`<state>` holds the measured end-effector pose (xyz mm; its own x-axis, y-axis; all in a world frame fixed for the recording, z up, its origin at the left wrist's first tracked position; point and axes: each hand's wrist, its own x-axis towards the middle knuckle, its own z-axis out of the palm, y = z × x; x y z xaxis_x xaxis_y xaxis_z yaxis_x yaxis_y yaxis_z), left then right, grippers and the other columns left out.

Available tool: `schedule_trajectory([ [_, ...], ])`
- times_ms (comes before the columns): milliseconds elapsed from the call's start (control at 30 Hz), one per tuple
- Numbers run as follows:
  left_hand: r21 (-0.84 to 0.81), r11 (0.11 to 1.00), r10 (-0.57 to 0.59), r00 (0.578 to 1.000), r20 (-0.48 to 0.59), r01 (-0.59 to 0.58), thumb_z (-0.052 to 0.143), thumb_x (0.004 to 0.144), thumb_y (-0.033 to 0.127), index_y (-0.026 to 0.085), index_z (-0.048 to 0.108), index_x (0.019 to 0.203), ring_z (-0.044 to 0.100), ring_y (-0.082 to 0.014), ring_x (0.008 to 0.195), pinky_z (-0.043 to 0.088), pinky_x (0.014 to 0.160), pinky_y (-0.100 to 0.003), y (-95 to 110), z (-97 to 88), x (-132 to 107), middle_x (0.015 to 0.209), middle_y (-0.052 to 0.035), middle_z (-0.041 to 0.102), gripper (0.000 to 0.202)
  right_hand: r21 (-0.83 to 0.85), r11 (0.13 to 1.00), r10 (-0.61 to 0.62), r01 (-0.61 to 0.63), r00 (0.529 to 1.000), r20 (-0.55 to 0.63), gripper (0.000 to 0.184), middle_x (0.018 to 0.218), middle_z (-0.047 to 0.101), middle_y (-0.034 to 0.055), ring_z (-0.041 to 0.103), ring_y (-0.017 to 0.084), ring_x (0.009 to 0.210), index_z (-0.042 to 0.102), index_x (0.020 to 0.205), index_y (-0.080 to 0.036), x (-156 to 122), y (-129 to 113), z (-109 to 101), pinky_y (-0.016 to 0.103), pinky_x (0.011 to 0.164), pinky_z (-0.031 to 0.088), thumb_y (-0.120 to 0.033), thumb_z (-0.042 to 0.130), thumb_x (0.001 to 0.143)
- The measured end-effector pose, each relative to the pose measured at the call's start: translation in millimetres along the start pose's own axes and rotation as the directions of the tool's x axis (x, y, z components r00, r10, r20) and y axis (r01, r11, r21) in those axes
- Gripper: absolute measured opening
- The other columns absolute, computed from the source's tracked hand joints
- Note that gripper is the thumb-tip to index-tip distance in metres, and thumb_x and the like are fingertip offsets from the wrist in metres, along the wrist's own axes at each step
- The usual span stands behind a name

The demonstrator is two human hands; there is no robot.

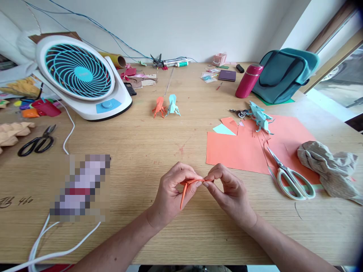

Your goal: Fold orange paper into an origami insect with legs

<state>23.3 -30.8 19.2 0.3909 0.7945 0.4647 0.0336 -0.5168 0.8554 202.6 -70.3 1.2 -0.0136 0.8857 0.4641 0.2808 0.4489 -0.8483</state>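
Between my two hands, over the near middle of the table, is a narrow piece of folded orange paper [183,195]. My left hand [174,187] pinches it between thumb and fingers, and one thin pointed strip hangs down from that grip. With thumb and forefinger, my right hand [228,189] pinches the paper's other end. The fingertips of both hands nearly meet and hide part of the folds. Farther back stand an orange origami insect [159,107] and a light blue origami insect [172,105], side by side.
Orange paper sheets [235,151] lie right, with white-handled scissors [295,181], a blue origami insect [260,117] and a crumpled cloth [329,170]. A fan [82,75] and black scissors [36,141] are left. A pink bottle [248,80] and teal bag [283,75] stand back right.
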Motion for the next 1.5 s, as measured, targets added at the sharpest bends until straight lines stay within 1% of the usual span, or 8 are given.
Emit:
schedule_trajectory([
  [267,0.069,0.998,0.001,1.000,0.002,-0.001,0.068,0.090,0.007,0.018,0.072,0.094,0.064,-0.0106,0.078,0.051,0.070,-0.020,1.5,-0.8,0.5,0.085,-0.0014,0.065,0.012,0.066,0.996,0.058,-0.058,0.998,0.013,0.012,0.078,0.059,-0.0012,0.056,0.014,0.073,0.061,0.086,-0.022,-1.0,2.8,2.3,0.028,0.068,0.047,-0.018,0.068,0.095],
  [500,0.056,0.996,-0.061,0.997,-0.044,0.064,0.067,0.089,0.007,0.018,0.069,0.086,0.063,-0.0091,0.072,0.049,0.066,-0.018,3.3,-1.4,2.4,0.081,0.0007,0.065,0.012,0.140,0.985,0.093,-0.100,0.994,0.055,0.006,0.091,0.062,-0.0001,0.057,0.014,0.082,0.064,0.100,-0.025,-0.7,3.0,0.7,0.029,0.078,0.048,-0.019,0.065,0.097],
  [600,0.049,0.996,-0.073,0.996,-0.047,0.076,0.067,0.089,0.007,0.019,0.069,0.086,0.062,-0.0086,0.071,0.049,0.066,-0.017,2.7,-1.0,2.1,0.080,0.0014,0.064,0.012,0.143,0.984,0.101,-0.107,0.994,0.050,0.007,0.088,0.059,-0.0001,0.055,0.014,0.082,0.064,0.098,-0.025,-0.9,2.8,-1.2,0.029,0.076,0.045,-0.020,0.060,0.100],
  [800,0.045,0.996,-0.079,0.997,-0.011,0.079,0.067,0.090,0.008,0.019,0.071,0.090,0.061,-0.0088,0.073,0.049,0.067,-0.018,0.3,-0.5,1.0,0.083,0.0004,0.065,0.012,0.186,0.962,0.191,-0.200,0.979,0.064,0.011,0.084,0.056,-0.0006,0.052,0.014,0.079,0.062,0.093,-0.024,-1.8,1.9,-0.7,0.028,0.072,0.042,-0.025,0.057,0.102],
  [1100,0.071,0.989,-0.127,0.992,-0.009,0.127,0.064,0.092,0.009,0.018,0.066,0.084,0.060,-0.0094,0.075,0.048,0.070,-0.018,4.2,-1.0,1.4,0.082,0.0006,0.063,0.013,0.147,0.969,0.187,-0.200,0.978,0.095,0.008,0.086,0.058,-0.0003,0.054,0.015,0.082,0.060,0.094,-0.024,-1.1,-2.1,2.8,0.028,0.076,0.044,-0.027,0.058,0.101],
  [1167,0.026,0.992,-0.125,0.992,0.000,0.125,0.065,0.093,0.010,0.019,0.068,0.086,0.062,-0.0098,0.078,0.049,0.072,-0.019,2.8,-1.0,0.6,0.085,0.0000,0.063,0.011,0.141,0.969,0.187,-0.202,0.976,0.113,0.004,0.089,0.060,0.0000,0.056,0.015,0.084,0.060,0.096,-0.024,-1.4,-2.2,3.4,0.028,0.078,0.046,-0.026,0.063,0.098],
  [1267,-0.033,0.993,-0.110,0.994,0.016,0.111,0.066,0.093,0.012,0.021,0.073,0.092,0.063,-0.0114,0.083,0.051,0.075,-0.021,-0.4,-0.5,-0.6,0.090,-0.0012,0.062,0.011,0.110,0.976,0.174,-0.186,0.978,0.118,0.007,0.086,0.060,-0.0007,0.056,0.014,0.082,0.061,0.093,-0.023,-2.3,-0.5,4.8,0.027,0.076,0.046,-0.022,0.068,0.095],
  [1500,0.021,0.994,-0.110,0.994,-0.001,0.110,0.066,0.092,0.013,0.024,0.076,0.110,0.062,-0.0116,0.084,0.052,0.072,-0.020,-1.9,0.1,-0.3,0.093,-0.0020,0.060,0.023,0.118,0.988,0.100,-0.102,0.995,0.030,0.013,0.081,0.057,-0.0015,0.054,0.013,0.076,0.059,0.086,-0.023,-1.5,4.4,5.2,0.028,0.072,0.045,-0.018,0.065,0.097],
])
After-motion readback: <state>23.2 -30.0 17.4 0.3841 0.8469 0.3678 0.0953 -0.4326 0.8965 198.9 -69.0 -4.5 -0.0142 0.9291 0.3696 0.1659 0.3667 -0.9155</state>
